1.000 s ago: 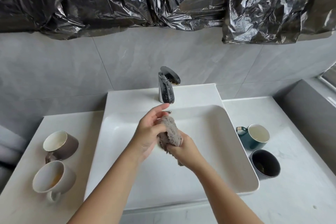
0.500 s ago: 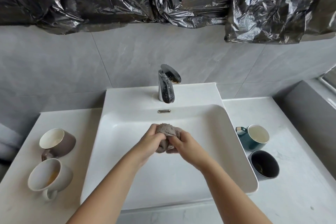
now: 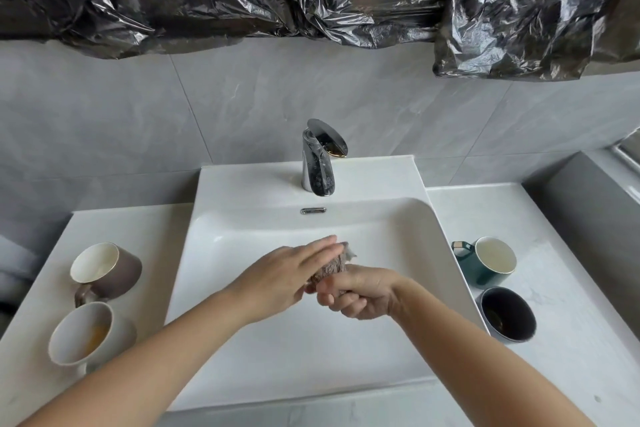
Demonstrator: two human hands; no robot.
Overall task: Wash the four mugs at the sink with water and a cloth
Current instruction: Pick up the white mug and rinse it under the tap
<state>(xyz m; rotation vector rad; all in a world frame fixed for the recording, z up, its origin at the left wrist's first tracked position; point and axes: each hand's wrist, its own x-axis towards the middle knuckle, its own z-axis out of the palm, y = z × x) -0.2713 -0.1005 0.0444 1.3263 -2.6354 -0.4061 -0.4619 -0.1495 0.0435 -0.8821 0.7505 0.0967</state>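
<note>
Both hands meet over the middle of the white rectangular ceramic sink (image 3: 446,253), working a small grey-brown wad of cloth (image 3: 331,267) between them. My right hand (image 3: 360,295) is curled into a loose fist around the lower end of the cloth, palm turned inward, thumb side up, so the wad stands up out of the grip. My left hand (image 3: 287,277) lies nearly flat and open across the top of it, fingers straight and together, pointing toward the right; it presses on the cloth rather than gripping it. That pairing looks like squeezing or rolling the cloth to wring or shape it before use, done above the basin so any drips fall there (no water is visibly running from the chrome curved tap (image 3: 318,163)). Both forearms reach in from the bottom edge, elbows wide, wrists low over the bowl.

The four mugs wait on the pale marble counter (image 3: 571,374), two per side, close enough to reach without stepping. On the left are a brown mug with a cream inside (image 3: 107,270) tipped on its side and, nearer, a white mug with an orange stain inside (image 3: 86,336), also tipped. On the right stand a dark green mug (image 3: 486,262) and a black handleless cup (image 3: 507,314), both upright. None appears washed yet, so the task seems near its beginning.
</note>
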